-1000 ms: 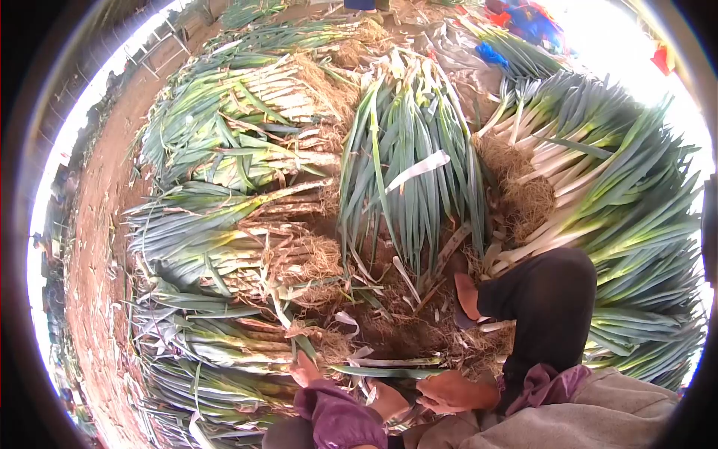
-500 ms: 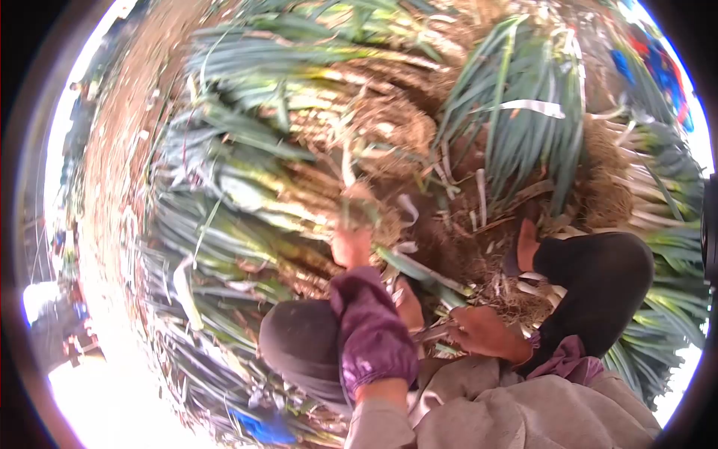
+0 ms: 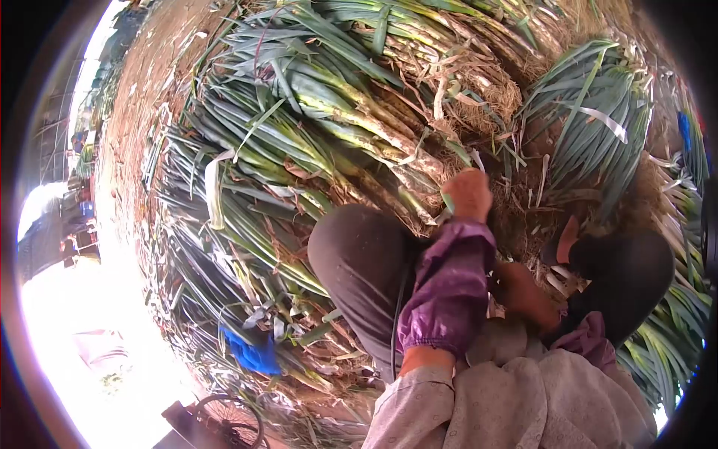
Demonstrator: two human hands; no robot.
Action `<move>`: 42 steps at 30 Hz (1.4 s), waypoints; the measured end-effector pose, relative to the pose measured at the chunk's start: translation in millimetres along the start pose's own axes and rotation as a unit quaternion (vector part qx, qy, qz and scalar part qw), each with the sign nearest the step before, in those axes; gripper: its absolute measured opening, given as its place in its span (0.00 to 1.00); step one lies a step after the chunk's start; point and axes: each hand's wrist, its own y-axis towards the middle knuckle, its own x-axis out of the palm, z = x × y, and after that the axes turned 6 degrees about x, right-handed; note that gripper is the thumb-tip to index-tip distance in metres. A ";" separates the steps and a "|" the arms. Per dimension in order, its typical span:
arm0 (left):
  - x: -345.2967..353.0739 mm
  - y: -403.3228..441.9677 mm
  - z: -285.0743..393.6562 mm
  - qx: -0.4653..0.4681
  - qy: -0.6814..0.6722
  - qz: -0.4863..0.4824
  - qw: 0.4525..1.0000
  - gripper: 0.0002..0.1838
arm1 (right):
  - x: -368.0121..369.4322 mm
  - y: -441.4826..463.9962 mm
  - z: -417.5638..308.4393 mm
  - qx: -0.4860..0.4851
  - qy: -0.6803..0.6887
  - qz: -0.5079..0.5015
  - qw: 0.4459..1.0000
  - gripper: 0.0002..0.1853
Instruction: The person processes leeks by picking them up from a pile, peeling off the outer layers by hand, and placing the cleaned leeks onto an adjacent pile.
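My left hand (image 3: 468, 194), below a purple sleeve cover, is closed at the root ends of the piled leeks (image 3: 359, 112). A small green piece shows at its left edge and a white strip (image 3: 477, 159) just beyond it; what lies inside the fingers is hidden. Close to my body, between the knees, my right hand (image 3: 526, 293) is in shadow with its fingers curled. Whatever it holds is hidden. Brown, tangled roots (image 3: 486, 86) hang from the leeks above my left hand.
Another leek bundle (image 3: 591, 120) with a pale strip across it lies at upper right. More leeks (image 3: 666, 359) are beside my right knee. A blue piece of plastic (image 3: 253, 350) and a wheel (image 3: 232, 419) are at lower left. Bare brown soil (image 3: 153, 112) runs along the left.
The view has swung, shifting the leeks rightward and the blue plastic upward. My left hand has moved right, closer to the white strip. My right hand is now more shadowed.
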 end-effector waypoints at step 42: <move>19.5 -641.8 -268.9 -0.610 -0.075 0.291 0.734 0.30 | 4.7 -35.7 -10.6 0.069 -0.185 -0.057 0.979 0.18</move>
